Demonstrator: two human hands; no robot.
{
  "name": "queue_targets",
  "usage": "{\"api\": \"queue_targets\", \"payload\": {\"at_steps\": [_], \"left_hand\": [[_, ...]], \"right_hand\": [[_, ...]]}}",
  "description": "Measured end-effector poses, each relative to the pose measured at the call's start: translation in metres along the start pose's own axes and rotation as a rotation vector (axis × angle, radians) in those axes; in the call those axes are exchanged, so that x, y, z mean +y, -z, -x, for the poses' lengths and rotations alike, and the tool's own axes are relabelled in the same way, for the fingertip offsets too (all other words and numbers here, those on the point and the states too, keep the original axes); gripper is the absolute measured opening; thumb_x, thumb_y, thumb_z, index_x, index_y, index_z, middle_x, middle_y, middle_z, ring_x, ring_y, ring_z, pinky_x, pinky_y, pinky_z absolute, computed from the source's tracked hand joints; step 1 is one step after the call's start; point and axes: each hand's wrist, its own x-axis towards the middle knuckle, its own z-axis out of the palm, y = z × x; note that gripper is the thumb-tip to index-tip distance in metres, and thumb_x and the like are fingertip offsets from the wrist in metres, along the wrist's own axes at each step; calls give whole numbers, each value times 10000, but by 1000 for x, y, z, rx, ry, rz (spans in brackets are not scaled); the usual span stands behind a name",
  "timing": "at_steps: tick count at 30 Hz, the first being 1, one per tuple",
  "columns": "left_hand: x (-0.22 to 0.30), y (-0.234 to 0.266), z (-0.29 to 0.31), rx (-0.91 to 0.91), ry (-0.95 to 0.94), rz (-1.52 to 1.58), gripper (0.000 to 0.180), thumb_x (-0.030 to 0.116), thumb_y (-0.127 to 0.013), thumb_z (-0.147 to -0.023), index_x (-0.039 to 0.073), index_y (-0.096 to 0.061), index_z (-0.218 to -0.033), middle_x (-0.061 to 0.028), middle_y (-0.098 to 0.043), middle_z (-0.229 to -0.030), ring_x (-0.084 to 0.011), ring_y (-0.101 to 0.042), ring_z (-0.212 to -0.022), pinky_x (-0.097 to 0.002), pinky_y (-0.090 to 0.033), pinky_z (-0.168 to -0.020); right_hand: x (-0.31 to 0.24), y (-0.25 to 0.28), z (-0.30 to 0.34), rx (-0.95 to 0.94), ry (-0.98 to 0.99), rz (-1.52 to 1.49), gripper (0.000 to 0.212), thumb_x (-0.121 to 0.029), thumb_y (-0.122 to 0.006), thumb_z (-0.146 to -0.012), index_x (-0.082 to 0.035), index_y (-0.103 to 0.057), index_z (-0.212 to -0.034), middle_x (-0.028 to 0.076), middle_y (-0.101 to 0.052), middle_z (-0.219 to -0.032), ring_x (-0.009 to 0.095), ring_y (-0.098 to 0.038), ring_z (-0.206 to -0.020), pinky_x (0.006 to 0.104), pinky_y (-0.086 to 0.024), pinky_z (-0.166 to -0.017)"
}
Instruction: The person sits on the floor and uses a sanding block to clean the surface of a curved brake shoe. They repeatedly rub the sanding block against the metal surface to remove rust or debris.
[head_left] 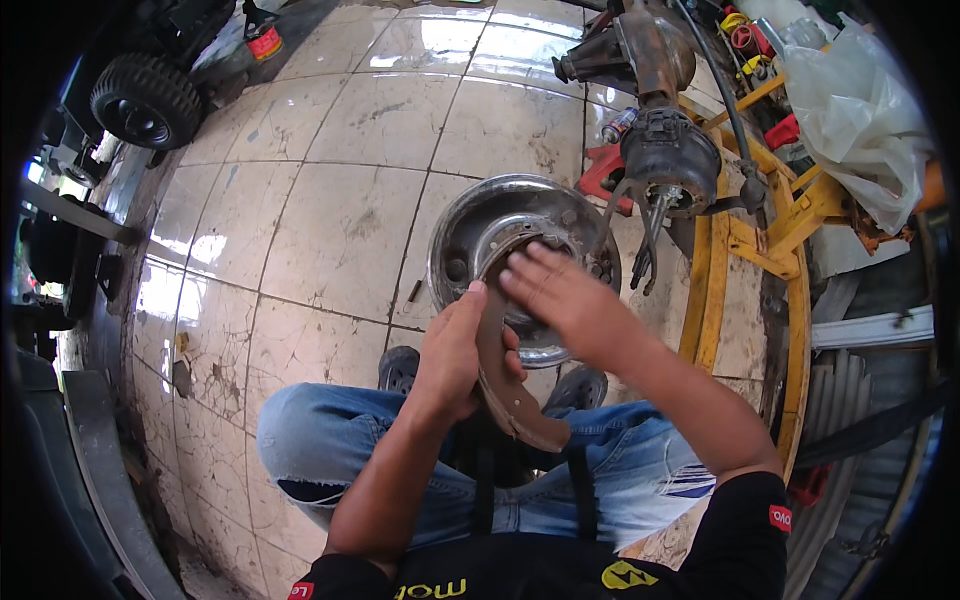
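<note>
- Gripping the curved brown brake shoe (492, 352) around its middle, the left hand (448, 345) has its thumb on one side and fingers showing past the inner curve; that wrap probably steadies the long arc.
- Flattened with fingers extended, the right hand (565, 295) lies at the shoe's upper end, holding nothing visible. It is blurred, and I cannot tell whether the palm presses or just skims; an open palm seems suited to a broad curved face.
- Held in front of the body, the shoe has its upper end above the wheel rim (460, 230) and its lower end between the bent knees, likely for close view and easy reach.
- Lying on the tiled floor (350, 215) ahead of the feet, the rim sits under both hands, perhaps to catch what falls.
- Toward the floor's right edge, the axle assembly (645, 75) rests by the yellow stand (706, 290), presumably raised so that its drum-shaped end (668, 150) is reachable from a seat.
- Beside that end, a spray can (620, 124) and a red metal piece (602, 172) are within reach.
</note>
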Motion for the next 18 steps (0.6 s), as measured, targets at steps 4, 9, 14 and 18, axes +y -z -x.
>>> {"api": "queue_targets", "payload": {"at_steps": [4,9,14,18], "left_hand": [[-8,-2,7,41,27,10,441,469,-444,-1041,35,-519,-1050,-97,-585,-780,-198,-607,-595,-403,-567,-591],[-10,-1,0,24,7,57,318,347,-489,-1021,31,-521,-1006,-99,-583,-778,-200,-614,-622,-404,-564,-597],[-23,7,-19,37,23,38,150,145,-532,-936,6,-526,-993,-103,-587,-792,-211,-622,-648,-408,-570,-622],[-28,17,-22,31,118,78,159,120,-551,-915,-21,-515,-980,-145,-627,-848,-220,-638,-634,-400,-584,-629]], "right_hand": [[-5,4,7,-48,37,-129,477,-66,-511,-900,-87,-576,-1372,125,-554,-1421,338,-484,-1353,450,-422,-1112],[-10,2,6,-53,-10,-163,489,-42,-513,-892,-87,-571,-1376,118,-547,-1428,324,-478,-1357,435,-407,-1128],[9,-20,10,-145,-8,-180,513,-23,-509,-891,-91,-550,-1398,124,-531,-1446,327,-474,-1360,412,-403,-1135],[12,-30,13,-171,-3,-221,529,-13,-511,-887,-94,-538,-1410,130,-522,-1456,331,-473,-1360,399,-400,-1140]]}}
